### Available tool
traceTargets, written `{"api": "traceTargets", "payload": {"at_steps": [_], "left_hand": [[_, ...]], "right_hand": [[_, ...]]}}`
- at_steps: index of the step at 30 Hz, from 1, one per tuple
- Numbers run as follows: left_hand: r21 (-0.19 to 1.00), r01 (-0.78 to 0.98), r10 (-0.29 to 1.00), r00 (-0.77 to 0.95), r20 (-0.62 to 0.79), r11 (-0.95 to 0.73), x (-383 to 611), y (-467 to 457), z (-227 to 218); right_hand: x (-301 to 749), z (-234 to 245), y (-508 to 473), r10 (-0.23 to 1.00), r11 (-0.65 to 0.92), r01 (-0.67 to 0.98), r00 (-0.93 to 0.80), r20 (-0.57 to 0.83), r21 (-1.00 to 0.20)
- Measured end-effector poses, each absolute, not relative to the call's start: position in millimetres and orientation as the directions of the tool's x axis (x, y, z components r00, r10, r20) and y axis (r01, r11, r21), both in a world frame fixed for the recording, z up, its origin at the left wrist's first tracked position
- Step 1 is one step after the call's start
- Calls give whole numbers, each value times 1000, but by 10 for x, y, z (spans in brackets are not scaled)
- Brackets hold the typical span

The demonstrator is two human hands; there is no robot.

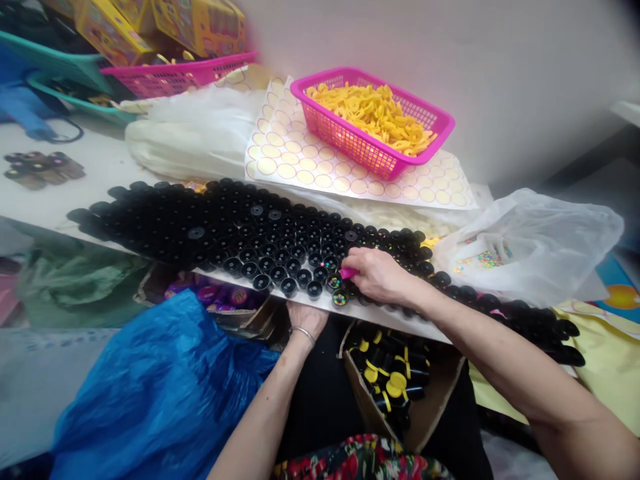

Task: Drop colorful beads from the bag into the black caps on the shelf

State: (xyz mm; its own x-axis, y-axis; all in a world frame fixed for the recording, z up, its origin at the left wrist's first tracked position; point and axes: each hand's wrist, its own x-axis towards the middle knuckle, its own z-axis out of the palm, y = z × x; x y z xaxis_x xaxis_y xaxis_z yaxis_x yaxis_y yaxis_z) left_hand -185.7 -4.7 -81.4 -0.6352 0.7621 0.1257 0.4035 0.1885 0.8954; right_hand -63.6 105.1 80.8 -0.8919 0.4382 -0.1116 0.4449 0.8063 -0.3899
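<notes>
Many small black open cups (260, 233) stand packed together on a white board (380, 313) in front of me. My right hand (377, 275) rests on the cups near the board's front edge, its fingers closed on a small pink scoop (348, 273). A few cups by the scoop hold coloured beads (340, 298). My left hand (306, 319) reaches under the board's front edge; its fingers are hidden beneath the board.
A pink basket (440, 130) of yellow pieces sits on sheets of round stickers (300, 160). A clear bag of coloured beads (530, 247) lies to the right. Below are a blue plastic bag (160, 393) and a cardboard box with black and yellow parts (395, 387).
</notes>
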Motion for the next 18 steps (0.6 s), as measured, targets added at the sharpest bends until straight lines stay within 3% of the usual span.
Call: {"api": "traceTargets", "payload": {"at_steps": [2,4,6,8,10,13,18], "left_hand": [[809,504,762,-638,111,303,-1830,-244,-837],[666,640,768,-621,157,382,-1787,-495,-860],[522,778,777,-552,303,350,-1747,-738,-827],[435,869,742,-451,496,237,-1737,-897,-688],[384,912,676,-372,635,142,-1783,-914,-438],[334,932,623,-346,701,141,-1963,-682,-7],[382,913,760,-347,549,142,-2288,-157,304]], "right_hand": [[-540,784,1104,512,600,436,-853,-97,-670],[-408,772,1137,606,290,382,-783,-141,-877],[-235,775,1151,687,10,276,-700,-194,-961],[-22,783,1150,764,-153,141,-610,-207,-978],[215,783,1141,832,-227,34,-512,-212,-973],[560,747,1099,896,-268,-38,-377,-235,-963],[976,605,952,941,-231,53,-243,-237,-972]]}}
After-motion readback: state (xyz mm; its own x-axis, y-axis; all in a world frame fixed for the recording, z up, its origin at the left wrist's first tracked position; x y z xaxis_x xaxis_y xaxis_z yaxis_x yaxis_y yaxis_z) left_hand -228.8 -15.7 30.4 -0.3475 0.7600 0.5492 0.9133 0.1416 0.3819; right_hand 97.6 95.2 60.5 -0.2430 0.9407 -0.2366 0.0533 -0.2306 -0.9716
